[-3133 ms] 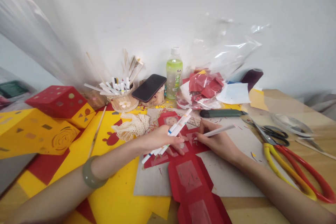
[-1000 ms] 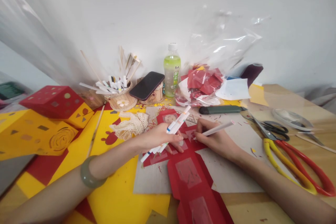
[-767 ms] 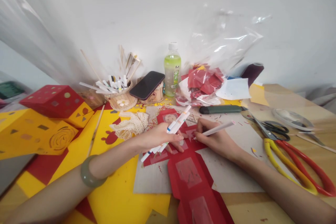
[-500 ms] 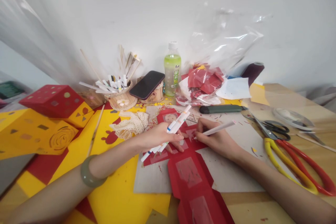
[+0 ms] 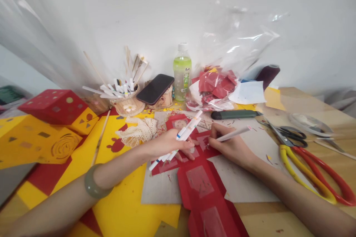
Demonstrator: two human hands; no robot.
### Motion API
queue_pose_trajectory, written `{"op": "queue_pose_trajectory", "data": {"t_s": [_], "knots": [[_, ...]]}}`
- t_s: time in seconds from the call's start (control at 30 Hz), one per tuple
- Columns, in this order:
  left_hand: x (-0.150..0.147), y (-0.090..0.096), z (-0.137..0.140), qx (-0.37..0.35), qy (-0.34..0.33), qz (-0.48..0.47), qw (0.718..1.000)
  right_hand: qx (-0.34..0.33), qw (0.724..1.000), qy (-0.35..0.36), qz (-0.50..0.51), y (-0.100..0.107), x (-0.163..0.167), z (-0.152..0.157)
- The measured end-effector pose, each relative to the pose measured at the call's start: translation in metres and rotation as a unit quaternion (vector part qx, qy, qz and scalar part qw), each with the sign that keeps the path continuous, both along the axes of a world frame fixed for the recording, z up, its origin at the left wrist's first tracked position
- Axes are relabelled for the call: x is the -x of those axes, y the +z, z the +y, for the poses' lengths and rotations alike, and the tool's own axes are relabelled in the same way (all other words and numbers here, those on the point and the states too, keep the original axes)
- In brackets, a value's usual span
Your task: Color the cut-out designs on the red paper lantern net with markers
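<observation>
A red paper box template (image 5: 198,179), cut as a cross with tabs and clear film windows, lies flat on a grey board (image 5: 241,183). My left hand (image 5: 169,144) is closed round a bundle of white markers (image 5: 190,127), its fingertips resting on the red paper. In my right hand (image 5: 229,144) a white marker (image 5: 235,133) with a pinkish end is gripped like a pen. Its tip meets the right arm of the template, over a film window (image 5: 203,143). What it draws is too small to make out.
Large scissors (image 5: 308,172) and a green-handled cutter (image 5: 236,114) lie to the right. Behind stand a green drink bottle (image 5: 182,74), a phone (image 5: 155,89), a marker pot (image 5: 129,104) and a bag of red scraps (image 5: 214,89). Paper boxes (image 5: 55,107) and yellow sheets (image 5: 125,196) fill the left.
My right hand has shifted very slightly, and the marker's back end has tipped a little to the right. My left hand and the red template stay in place.
</observation>
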State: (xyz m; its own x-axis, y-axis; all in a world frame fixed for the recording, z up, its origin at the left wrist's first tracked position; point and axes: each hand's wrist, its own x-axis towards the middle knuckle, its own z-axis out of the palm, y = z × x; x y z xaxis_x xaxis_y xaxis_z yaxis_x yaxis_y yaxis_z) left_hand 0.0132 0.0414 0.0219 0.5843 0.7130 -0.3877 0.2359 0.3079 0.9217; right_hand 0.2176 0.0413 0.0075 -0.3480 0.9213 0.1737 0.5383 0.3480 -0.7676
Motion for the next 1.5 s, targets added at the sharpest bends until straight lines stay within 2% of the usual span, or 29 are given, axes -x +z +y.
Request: {"op": "queue_pose_trajectory", "data": {"t_s": [0.37, 0.8, 1.23, 1.5], "knots": [[-0.0016, 0.0035, -0.0020, 0.027, 0.020, -0.017, 0.999, 0.002, 1.000, -0.007, 0.004, -0.0022, -0.0017, -0.0003], [-0.0016, 0.0049, -0.0021, 0.025, 0.017, -0.019, 0.999, 0.009, 0.999, -0.038, 0.013, -0.0039, -0.0020, -0.0003], [-0.0004, 0.0009, -0.0012, 0.017, 0.011, -0.015, 1.000, 0.009, 0.999, -0.039, 0.013, -0.0049, -0.0016, -0.0003], [-0.0008, 0.0011, -0.0009, 0.013, 0.008, -0.015, 1.000, 0.017, 1.000, -0.014, 0.004, -0.0024, -0.0011, -0.0013]]}}
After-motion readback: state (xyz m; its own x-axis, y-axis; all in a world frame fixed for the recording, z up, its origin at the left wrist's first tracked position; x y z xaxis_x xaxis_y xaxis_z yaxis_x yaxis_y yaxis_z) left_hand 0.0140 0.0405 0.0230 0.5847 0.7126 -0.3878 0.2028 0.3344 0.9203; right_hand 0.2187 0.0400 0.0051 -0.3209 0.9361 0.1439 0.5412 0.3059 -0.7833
